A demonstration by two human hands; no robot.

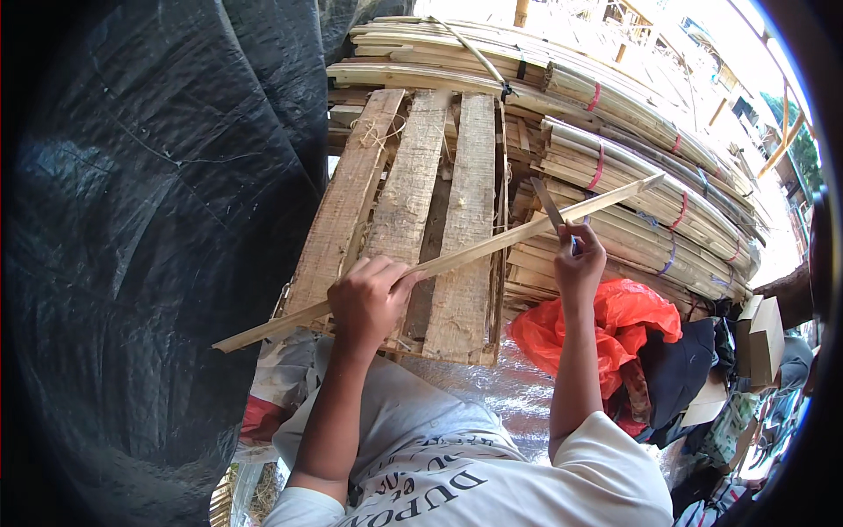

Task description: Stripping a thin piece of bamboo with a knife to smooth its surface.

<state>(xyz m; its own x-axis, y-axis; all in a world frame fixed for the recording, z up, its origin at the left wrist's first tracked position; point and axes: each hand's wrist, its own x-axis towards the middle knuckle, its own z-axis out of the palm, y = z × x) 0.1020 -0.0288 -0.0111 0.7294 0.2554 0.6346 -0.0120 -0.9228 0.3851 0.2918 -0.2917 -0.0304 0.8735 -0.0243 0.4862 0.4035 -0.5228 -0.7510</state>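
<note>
1. Gripping long bamboo strip (457, 259) in closed left hand (369, 300), steadying it slantwise over wooden pallet (413, 211).
2. Pinching knife (551, 207) in closed right hand (580, 263), blade crossing strip just above that fist for shaving.

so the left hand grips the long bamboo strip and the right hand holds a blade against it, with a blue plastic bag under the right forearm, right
Not quite: the plastic bag under the right forearm is orange-red, not blue, as the head view shows. The rest holds: the left hand grips the long bamboo strip, and the right hand holds a blade against it.
</note>
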